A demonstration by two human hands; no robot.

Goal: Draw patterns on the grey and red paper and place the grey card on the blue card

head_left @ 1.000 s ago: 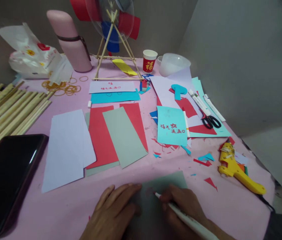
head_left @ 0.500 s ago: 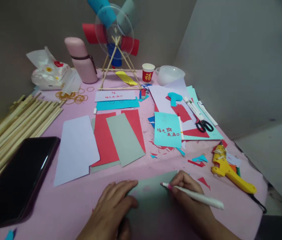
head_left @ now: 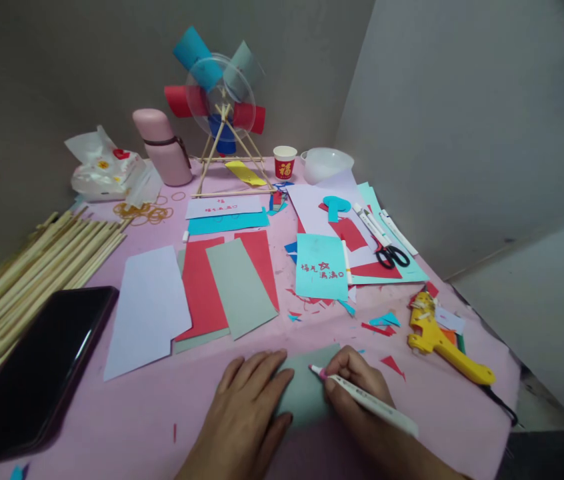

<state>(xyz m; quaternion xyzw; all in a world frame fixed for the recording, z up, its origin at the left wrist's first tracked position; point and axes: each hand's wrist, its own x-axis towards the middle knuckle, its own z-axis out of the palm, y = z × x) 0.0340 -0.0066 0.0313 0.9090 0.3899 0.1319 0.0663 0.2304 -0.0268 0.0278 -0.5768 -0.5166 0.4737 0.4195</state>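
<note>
Both hands nearer: left hand (head_left: 247,407) flat on grey paper (head_left: 307,393); right-hand fingers (head_left: 349,377) gripping marker (head_left: 362,399).

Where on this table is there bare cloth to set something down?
Bare pink cloth lies between the black tablet, the lilac sheet and the left hand, and a smaller patch below the yellow glue gun. Crowded: bamboo sticks at left, paper piles and scissors at right.

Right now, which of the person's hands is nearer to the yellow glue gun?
Right. The right hand, gripping a white marker, sits just left of and below the yellow glue gun. The left hand lies flat on the grey paper, farther left.
</note>
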